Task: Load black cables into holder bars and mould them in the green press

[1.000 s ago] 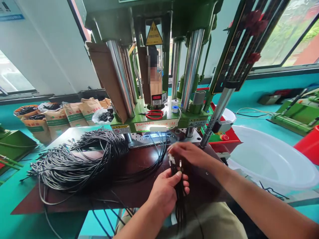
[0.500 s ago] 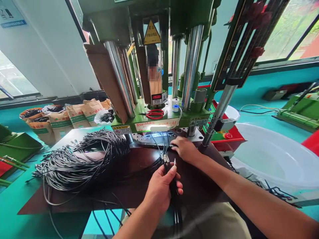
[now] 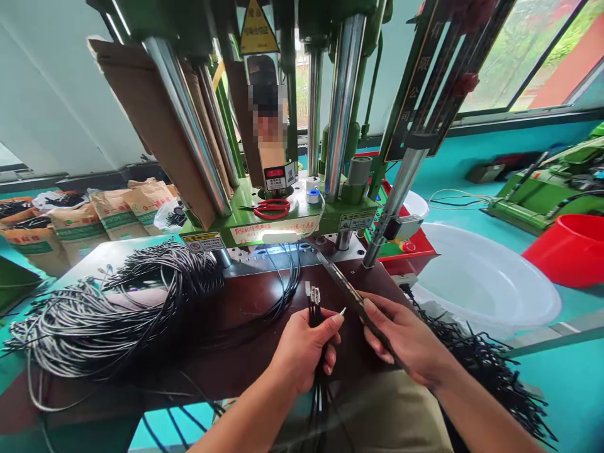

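My left hand (image 3: 304, 349) is closed around a bundle of black cables (image 3: 313, 297), whose pale metallic connector ends stick up above the fingers. A small pointed silver tip (image 3: 343, 311) shows at the thumb; what it belongs to is hidden. My right hand (image 3: 403, 333) grips a long, flat, dark metal bar (image 3: 346, 288). The bar slants up and left toward the press bed, its far end near the bed's front edge. Several more thin black cables (image 3: 289, 286) run from under the press onto the brown tabletop (image 3: 245, 292).
A large coil of black cables (image 3: 108, 308) lies on the left. The green press (image 3: 217, 217) stands ahead, with red-handled pliers (image 3: 272, 209) on it. To the right are a red control box (image 3: 401, 246), a white tub (image 3: 491, 277) and a pile of black offcuts (image 3: 486, 371).
My right hand has drawn back from the press bed toward me and now holds the metal bar up at a slant. My left hand keeps the cable bundle. The view has shifted rightward.
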A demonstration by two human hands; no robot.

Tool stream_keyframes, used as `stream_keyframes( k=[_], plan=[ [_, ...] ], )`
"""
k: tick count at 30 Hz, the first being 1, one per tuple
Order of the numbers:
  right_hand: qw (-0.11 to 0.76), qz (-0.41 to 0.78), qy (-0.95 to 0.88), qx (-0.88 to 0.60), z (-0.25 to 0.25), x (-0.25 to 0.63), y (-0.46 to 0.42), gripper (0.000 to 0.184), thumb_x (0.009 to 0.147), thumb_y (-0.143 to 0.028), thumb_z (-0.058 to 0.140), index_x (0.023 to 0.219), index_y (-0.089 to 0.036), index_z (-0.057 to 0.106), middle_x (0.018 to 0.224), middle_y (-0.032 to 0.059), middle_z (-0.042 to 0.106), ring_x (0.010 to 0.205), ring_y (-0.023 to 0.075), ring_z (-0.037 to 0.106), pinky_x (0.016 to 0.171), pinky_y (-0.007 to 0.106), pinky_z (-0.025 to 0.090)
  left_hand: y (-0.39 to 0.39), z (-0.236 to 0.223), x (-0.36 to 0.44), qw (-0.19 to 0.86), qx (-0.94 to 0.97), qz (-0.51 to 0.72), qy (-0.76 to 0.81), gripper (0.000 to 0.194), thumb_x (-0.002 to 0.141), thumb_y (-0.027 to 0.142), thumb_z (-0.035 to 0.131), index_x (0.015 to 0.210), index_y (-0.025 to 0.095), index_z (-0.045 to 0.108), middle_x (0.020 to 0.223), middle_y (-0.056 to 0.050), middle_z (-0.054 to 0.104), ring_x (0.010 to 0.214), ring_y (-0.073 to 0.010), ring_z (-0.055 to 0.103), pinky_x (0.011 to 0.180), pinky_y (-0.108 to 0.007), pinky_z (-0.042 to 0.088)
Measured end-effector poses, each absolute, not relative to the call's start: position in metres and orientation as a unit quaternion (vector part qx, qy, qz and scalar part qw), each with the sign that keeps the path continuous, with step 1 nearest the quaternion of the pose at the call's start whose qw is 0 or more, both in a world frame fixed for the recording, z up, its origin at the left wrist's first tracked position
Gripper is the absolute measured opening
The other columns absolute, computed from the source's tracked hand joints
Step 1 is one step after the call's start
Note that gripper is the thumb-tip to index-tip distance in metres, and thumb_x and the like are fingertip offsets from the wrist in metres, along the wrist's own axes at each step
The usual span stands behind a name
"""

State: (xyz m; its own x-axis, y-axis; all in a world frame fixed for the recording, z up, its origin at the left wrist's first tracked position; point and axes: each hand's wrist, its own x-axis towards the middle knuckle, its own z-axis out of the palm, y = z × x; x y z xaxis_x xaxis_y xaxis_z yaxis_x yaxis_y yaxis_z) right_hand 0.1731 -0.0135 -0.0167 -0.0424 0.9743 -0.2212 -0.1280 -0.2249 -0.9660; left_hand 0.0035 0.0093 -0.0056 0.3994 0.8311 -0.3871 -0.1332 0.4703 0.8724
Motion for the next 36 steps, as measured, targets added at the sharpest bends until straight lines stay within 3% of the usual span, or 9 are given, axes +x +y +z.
stream_keyframes(
  k=[3, 6, 16, 30, 36],
  plan=[
    [0.534, 0.583, -0.371, -0.487, -0.021, 0.157, -0.014, 0.061, 0.085, -0.056, 0.053, 0.132, -0.017, 0.049, 0.044, -0.0081, 0.041, 0.037, 0.0058, 0.026, 0.032, 0.016, 0.022, 0.010, -0.007, 0.008, 0.732, 0.428, 0.298, 0.439, 0.033, 0.073, 0.045, 0.068, 0.077, 0.016, 0.052, 0.059, 0.005, 0.051, 0.034, -0.0039, 0.038, 0.027, -0.015, 0.030],
    [0.562, 0.559, -0.374, -0.481, -0.024, 0.151, -0.010, 0.057, 0.086, -0.053, 0.053, 0.131, -0.018, 0.051, 0.046, -0.0071, 0.043, 0.038, 0.0064, 0.029, 0.031, 0.016, 0.025, 0.010, -0.009, 0.009, 0.721, 0.442, 0.283, 0.453, 0.032, 0.074, 0.045, 0.065, 0.075, 0.017, 0.052, 0.057, 0.005, 0.048, 0.034, -0.0041, 0.038, 0.027, -0.015, 0.030],
    [0.534, 0.545, -0.415, -0.496, -0.019, 0.151, -0.013, 0.059, 0.086, -0.053, 0.052, 0.133, -0.017, 0.052, 0.044, -0.0076, 0.040, 0.037, 0.0067, 0.030, 0.031, 0.017, 0.027, 0.008, -0.004, 0.011, 0.717, 0.463, 0.258, 0.453, 0.031, 0.076, 0.044, 0.063, 0.067, 0.018, 0.048, 0.050, 0.007, 0.045, 0.032, -0.0054, 0.038, 0.028, -0.016, 0.028],
    [0.487, 0.472, -0.468, -0.566, -0.022, 0.147, -0.015, 0.058, 0.086, -0.057, 0.048, 0.132, -0.022, 0.052, 0.044, -0.0051, 0.044, 0.035, 0.0107, 0.038, 0.031, 0.022, 0.032, 0.011, -0.008, 0.012, 0.727, 0.450, 0.255, 0.451, 0.031, 0.073, 0.044, 0.067, 0.068, 0.016, 0.053, 0.051, 0.005, 0.048, 0.033, -0.0046, 0.039, 0.028, -0.016, 0.027],
    [0.526, 0.541, -0.399, -0.521, -0.022, 0.159, -0.015, 0.058, 0.085, -0.053, 0.053, 0.132, -0.020, 0.051, 0.044, -0.0075, 0.041, 0.034, 0.0067, 0.029, 0.027, 0.016, 0.026, 0.021, -0.004, 0.001, 0.753, 0.379, 0.334, 0.422, 0.031, 0.068, 0.033, 0.075, 0.087, 0.015, 0.059, 0.068, 0.001, 0.056, 0.056, -0.0103, 0.056, 0.054, -0.026, 0.053]
  ],
)
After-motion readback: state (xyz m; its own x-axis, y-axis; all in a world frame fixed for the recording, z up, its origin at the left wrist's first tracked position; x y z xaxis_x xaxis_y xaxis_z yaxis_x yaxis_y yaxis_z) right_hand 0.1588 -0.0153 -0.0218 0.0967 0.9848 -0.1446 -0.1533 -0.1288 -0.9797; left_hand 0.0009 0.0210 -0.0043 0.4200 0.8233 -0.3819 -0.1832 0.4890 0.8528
